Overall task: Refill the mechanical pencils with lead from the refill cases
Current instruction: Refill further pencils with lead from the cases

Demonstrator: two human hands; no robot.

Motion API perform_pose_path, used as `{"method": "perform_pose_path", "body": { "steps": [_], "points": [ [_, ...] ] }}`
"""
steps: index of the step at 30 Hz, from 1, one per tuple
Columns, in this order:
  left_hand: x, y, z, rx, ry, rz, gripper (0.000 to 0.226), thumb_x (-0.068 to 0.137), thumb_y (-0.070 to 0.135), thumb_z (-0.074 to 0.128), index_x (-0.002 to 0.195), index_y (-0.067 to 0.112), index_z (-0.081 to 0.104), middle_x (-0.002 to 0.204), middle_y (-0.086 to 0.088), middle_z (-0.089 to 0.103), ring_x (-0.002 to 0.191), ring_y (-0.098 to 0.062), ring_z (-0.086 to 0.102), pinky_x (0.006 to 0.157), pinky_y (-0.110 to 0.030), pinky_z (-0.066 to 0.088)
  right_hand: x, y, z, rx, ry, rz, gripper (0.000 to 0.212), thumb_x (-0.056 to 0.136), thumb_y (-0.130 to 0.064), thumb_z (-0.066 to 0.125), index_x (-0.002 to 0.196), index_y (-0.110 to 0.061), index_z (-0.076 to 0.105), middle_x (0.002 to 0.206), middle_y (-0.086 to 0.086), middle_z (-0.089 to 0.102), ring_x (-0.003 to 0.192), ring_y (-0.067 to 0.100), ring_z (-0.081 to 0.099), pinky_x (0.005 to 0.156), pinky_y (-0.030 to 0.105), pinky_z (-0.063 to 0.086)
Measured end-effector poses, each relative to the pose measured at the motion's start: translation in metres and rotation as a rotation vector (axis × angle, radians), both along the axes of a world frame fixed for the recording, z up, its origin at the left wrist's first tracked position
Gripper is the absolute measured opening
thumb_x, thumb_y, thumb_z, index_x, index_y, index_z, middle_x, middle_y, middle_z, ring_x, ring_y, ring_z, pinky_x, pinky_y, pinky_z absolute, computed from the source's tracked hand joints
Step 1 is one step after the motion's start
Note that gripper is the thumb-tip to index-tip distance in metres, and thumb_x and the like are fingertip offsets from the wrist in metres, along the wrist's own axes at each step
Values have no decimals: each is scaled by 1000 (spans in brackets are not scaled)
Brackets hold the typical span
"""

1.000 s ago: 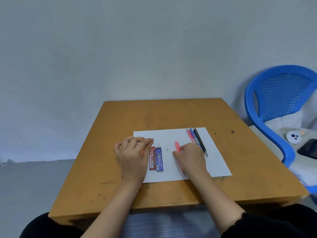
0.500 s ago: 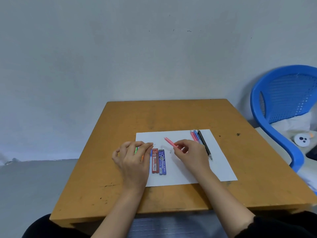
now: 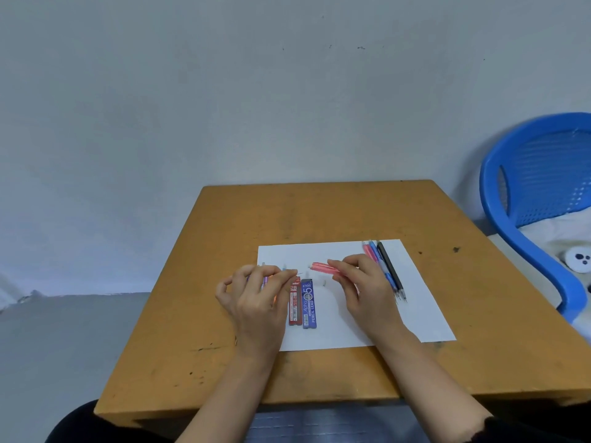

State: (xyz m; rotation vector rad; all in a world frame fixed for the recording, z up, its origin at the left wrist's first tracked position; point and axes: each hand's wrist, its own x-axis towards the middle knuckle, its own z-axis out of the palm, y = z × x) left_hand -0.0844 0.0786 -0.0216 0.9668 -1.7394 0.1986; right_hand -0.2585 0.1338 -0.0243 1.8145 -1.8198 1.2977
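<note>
My right hand [image 3: 364, 289] grips a pink mechanical pencil [image 3: 324, 267], lifted above the white paper [image 3: 422, 318] with its end pointing left. My left hand [image 3: 256, 298] pinches a thin lead [image 3: 299, 274] between thumb and forefinger, its tip close to the pencil's end. Under my left hand lie more pencils [image 3: 264, 278], mostly hidden. A red lead refill case [image 3: 295, 304] and a blue refill case [image 3: 309, 304] lie side by side on the paper between my hands. Three pencils, pink, blue and black [image 3: 385, 266], lie on the paper's right part.
The paper lies on an orange-brown wooden table [image 3: 319, 212] against a grey wall. A blue plastic chair [image 3: 537, 199] stands at the right with a white cloth and a small round white object [image 3: 578, 259] on its seat.
My right hand lifted the pink pencil off the paper and turned it to point left. My left hand rose from the pencils at the left, and now pinches a thin lead.
</note>
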Motion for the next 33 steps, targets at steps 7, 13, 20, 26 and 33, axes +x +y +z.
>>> {"method": "perform_pose_path", "body": {
  "steps": [7,13,20,26,33],
  "points": [
    [-1,0,-1,8,-15,-12,14,87,30,62,85,27,76,86,7,68,97,-17,52,88,-40,25,-1,0,-1,-64,27,18,31,92,-19,47,105,-4,72,90,11,64,88,17,52,77,23,44],
    [-2,-1,-1,14,-14,-9,14,86,32,63,81,28,76,85,8,67,95,-18,53,88,-41,24,-5,0,-3,-93,37,19,27,91,-15,51,106,-5,72,89,11,63,88,17,52,78,24,43],
    [-1,0,-1,19,-29,-14,12,85,30,65,82,28,76,86,7,67,95,-18,53,88,-39,23,-3,0,-2,-114,65,25,27,91,-17,52,103,-5,73,88,11,64,87,18,52,77,23,42],
    [-1,0,-1,18,-47,-19,16,87,31,62,82,28,77,86,6,67,95,-19,53,88,-40,24,-2,1,-1,-110,77,52,28,92,-18,51,104,-4,72,88,11,64,85,20,54,74,29,45],
    [1,-1,-1,9,-66,-41,16,87,30,61,83,29,77,86,6,67,94,-21,54,87,-41,25,-2,1,-1,-97,99,75,27,91,-16,52,105,-5,72,87,11,64,81,25,59,69,34,50]
  ]
}}
